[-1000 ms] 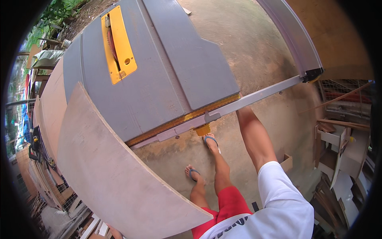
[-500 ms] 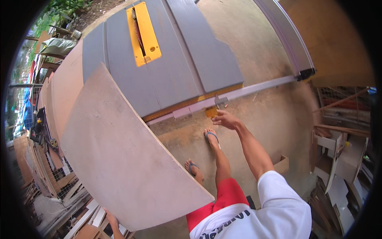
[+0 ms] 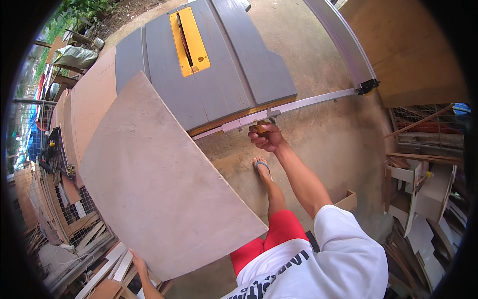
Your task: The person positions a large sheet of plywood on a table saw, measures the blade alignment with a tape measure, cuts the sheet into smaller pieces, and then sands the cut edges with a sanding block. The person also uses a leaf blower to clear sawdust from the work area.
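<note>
A large pale plywood sheet [image 3: 164,189] slants across my left side, its upper corner over the front left of a grey table saw [image 3: 219,79]. My left hand [image 3: 139,261] grips the sheet's lower left edge; part of the fingers is hidden behind it. At the saw's front rail [image 3: 303,103], my right hand [image 3: 269,139] is closed around a yellow knob [image 3: 260,128], which shows between the fingers. The saw blade [image 3: 184,42] stands up in the slot of a yellow insert plate [image 3: 201,59].
The saw's fence arm [image 3: 343,42] reaches out on the far right. A brown board [image 3: 393,55] is beyond it. Wood offcuts [image 3: 423,239] and an open wooden cabinet piece [image 3: 416,192] lie at right. More scraps [image 3: 107,279] and a wire mesh fence [image 3: 82,204] are at left.
My right hand has moved from just below the yellow knob onto it, and its fingers have closed. The plywood sheet has shifted slightly; my left hand stays on its edge.
</note>
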Demonstrator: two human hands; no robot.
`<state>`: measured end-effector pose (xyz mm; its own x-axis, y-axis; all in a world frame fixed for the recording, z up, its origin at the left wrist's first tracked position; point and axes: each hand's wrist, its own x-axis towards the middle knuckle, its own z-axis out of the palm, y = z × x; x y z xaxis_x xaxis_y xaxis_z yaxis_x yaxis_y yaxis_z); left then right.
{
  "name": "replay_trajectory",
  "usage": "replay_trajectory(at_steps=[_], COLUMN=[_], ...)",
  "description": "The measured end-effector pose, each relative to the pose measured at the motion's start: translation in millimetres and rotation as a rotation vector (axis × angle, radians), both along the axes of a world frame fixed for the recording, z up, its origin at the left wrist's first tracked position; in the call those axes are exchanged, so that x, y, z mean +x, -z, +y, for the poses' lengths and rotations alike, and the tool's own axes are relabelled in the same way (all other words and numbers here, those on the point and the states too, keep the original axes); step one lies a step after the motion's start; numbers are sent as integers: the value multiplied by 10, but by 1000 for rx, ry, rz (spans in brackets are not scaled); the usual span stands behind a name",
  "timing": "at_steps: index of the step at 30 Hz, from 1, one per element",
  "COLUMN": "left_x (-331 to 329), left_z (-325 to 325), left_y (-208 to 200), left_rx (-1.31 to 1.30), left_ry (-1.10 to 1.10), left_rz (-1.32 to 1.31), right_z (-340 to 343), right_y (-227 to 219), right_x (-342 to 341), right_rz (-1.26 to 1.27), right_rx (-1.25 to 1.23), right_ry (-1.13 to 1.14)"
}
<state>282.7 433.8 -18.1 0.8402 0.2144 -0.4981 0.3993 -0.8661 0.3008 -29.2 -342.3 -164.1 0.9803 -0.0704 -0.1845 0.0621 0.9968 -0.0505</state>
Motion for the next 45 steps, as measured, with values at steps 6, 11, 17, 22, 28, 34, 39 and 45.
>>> replay_trajectory(at_steps=[6,11,17,22,28,34,39,45], left_x=[-22,-32,-96,-174,-711,-1698,-2278,-3016], left_z=[-7,-86,-14,-247,-457,-958,-1861,-3215], left_y=[-56,-77,16,70,-248,-673,-483,-278], left_rx=[37,55,-48,-219,-91,-192,-203,-253], left_ry=[19,23,-27,-3,38,180,229,349], left_rz=[23,4,0,-283,-365,-666,-554,-429], right_z=[-103,397,1189,1979,2268,2423,1731,766], right_y=[-22,-516,-1164,-1473,-1766,-1478,-1714,-1856], right_x=[-36,104,-210,-265,-286,-1968,-3159,-4101], right_rz=[498,1425,848,820,1243,1438,1596,1707], right_rx=[-477,-1832,-2075,-1481,-1570,-1777,-1640,-1567], right_ry=[-173,21,551,-370,-106,225,199,160])
